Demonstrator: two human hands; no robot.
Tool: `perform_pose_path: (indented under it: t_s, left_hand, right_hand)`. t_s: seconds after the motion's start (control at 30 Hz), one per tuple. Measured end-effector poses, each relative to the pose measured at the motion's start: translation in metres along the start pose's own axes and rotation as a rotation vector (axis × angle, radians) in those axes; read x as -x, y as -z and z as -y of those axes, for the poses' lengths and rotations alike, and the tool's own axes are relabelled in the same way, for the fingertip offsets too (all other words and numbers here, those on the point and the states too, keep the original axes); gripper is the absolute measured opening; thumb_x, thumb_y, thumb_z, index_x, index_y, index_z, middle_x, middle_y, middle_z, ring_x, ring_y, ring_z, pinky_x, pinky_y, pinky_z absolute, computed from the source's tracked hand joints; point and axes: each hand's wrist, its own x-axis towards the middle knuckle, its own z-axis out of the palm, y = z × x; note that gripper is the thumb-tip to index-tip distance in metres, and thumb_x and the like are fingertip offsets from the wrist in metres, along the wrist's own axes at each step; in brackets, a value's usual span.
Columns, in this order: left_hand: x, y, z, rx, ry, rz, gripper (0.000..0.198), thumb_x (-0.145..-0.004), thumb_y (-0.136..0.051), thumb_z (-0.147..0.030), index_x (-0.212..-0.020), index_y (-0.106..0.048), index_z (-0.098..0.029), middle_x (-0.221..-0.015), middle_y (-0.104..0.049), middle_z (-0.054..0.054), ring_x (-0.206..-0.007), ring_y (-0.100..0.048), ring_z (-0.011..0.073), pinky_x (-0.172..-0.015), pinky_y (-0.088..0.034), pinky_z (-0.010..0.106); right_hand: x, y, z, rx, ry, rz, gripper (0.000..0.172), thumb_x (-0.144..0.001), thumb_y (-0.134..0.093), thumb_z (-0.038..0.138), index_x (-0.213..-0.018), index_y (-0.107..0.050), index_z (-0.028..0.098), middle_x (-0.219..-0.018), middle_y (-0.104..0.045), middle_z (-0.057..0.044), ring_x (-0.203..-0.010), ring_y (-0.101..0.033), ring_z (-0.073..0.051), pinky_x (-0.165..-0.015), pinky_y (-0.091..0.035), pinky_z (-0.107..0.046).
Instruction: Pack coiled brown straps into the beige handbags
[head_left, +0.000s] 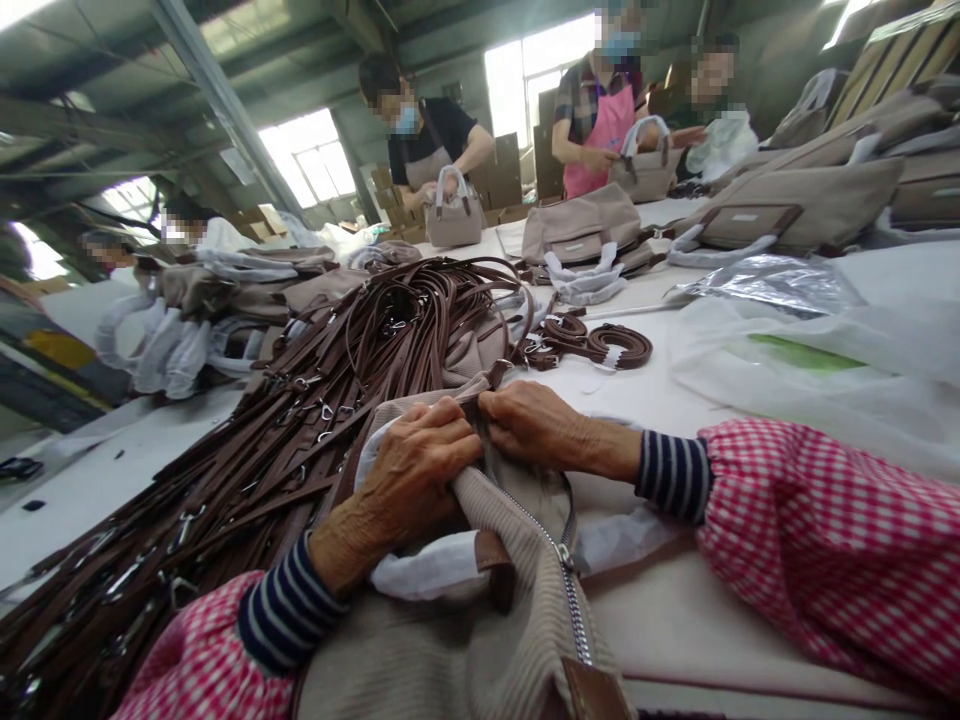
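While beige ribbed-fabric bag (405, 650) lies on white table (664, 380), silver metal zip (576, 605) partly open, left hand (420, 455) curls nearly closed over rim of opening, gripping bag; right hand (525, 425), fingers bunched tight, grips bag at far end of opening. Fingertips partly hidden. White-wrapped handle (427, 567) near left wrist. Heap of dark brown leather straps (285, 470) with metal clips to left; coiled brown straps (637, 345) beyond right hand.

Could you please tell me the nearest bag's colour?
The bag is greyish beige with brown trim, best seen in the head view.
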Motion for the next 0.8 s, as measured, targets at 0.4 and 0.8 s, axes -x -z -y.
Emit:
perform_pose_path:
  t_s: [0.4, 0.8]
  left_hand:
    - [-0.011, 0.016, -0.005, 0.034, 0.044, 0.227, 0.016, -0.086, -0.065, -0.011, -0.096, -0.068, -0.023, -0.096, -0.066, 0.002, -0.099, -0.053, 0.0242, -0.088, -0.042, 0.042]
    - [-0.009, 0.024, -0.009, 0.152, -0.05, 0.253, 0.019, -0.089, -0.059, -0.01, -0.102, -0.066, -0.021, -0.108, -0.07, 0.003, -0.107, -0.052, 0.0239, -0.099, -0.039, 0.042]
  right_hand:
    - [0.056, -0.017, 0.002, -0.542, 0.284, -0.236, 0.008, -0.09, -0.06, 0.01, -0.085, -0.061, 0.016, -0.074, -0.059, 0.004, -0.064, -0.046, -0.009, -0.063, -0.033, -0.022]
    - [0.061, -0.016, 0.006, -0.511, 0.37, -0.306, 0.015, -0.091, -0.057, 0.007, -0.08, -0.054, 0.017, -0.077, -0.058, 0.002, -0.065, -0.044, -0.01, -0.062, -0.034, -0.023]
